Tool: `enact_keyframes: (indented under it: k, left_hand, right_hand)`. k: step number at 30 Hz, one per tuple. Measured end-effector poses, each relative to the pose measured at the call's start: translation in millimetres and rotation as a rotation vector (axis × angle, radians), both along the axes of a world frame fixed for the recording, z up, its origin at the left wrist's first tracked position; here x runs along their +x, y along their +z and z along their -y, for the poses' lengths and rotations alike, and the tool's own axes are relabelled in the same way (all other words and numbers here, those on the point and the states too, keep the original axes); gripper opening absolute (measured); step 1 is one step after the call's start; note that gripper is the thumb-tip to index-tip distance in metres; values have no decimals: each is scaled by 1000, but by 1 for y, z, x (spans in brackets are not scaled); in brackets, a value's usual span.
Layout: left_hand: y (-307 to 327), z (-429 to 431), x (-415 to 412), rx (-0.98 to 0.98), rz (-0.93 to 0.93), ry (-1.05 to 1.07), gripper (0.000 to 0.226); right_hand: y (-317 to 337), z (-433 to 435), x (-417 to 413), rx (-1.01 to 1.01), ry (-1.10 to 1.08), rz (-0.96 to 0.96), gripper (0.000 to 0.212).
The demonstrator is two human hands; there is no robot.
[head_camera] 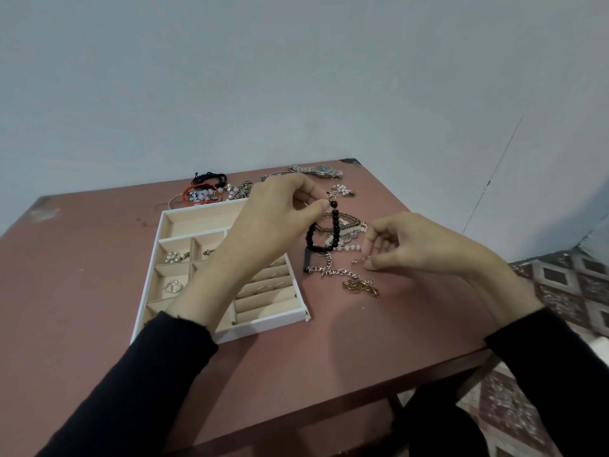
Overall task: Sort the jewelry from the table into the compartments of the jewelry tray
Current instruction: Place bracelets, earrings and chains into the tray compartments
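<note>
black sleeve [148,364] crossing jewelry tray [273,317] at 6 o'clock | left hand [280,209] pinching black bead bracelet [321,234], dangling at tray's 3 o'clock | right hand [415,245] curling beside small ring [360,259], grip unclear | few compartments holding pieces; chain [342,272], wristwatch [323,170], more waiting on tabletop [99,258]

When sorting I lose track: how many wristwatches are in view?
1: a silver wristwatch lying at the table's far edge. Another could be hidden in the tangled jewelry pile.

Plain pale blue-grey wall [296,77], even flat light, thin dark line [504,150] running diagonally down it at right. Reddish-brown tabletop [82,258], scuffed at far-left corner. Patterned diamond-tile floor [566,282] at right.
</note>
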State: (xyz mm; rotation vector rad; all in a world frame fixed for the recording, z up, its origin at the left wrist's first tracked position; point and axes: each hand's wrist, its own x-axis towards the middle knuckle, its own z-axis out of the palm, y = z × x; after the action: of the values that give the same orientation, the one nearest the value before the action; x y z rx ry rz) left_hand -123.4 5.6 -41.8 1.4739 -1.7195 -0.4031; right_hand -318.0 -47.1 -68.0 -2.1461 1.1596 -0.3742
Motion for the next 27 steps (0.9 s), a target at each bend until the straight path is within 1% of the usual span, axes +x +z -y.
enact_keyframes:
  k: [4,9,11,15,18,21,24,27]
  left_hand:
    - [1,-1,4,2,-38,2,3]
    - [4,-3,12,-1,-161,10,6]
    - [6,-4,16,-5,-177,19,5]
    - [8,-6,23,7,-183,32,6]
    - [9,-9,26,0,-175,40,8]
    - [9,-11,29,-2,-165,53,8]
    - [11,-15,32,1,-171,53,9]
    - [15,-23,38,5,-189,65,10]
  right_hand:
    - [2,1,-4,21,-12,85,18]
    - [10,1,2,-74,-65,241,23]
    - [13,1,6,-70,-49,237,26]
    - [13,1,18,-111,-12,116,29]
    - [11,-2,25,-135,-13,87,32]
    - [11,-5,30,-152,-18,127,31]
    - [13,-7,35,-183,-36,208,31]
    - [14,-10,43,-189,-45,305,25]
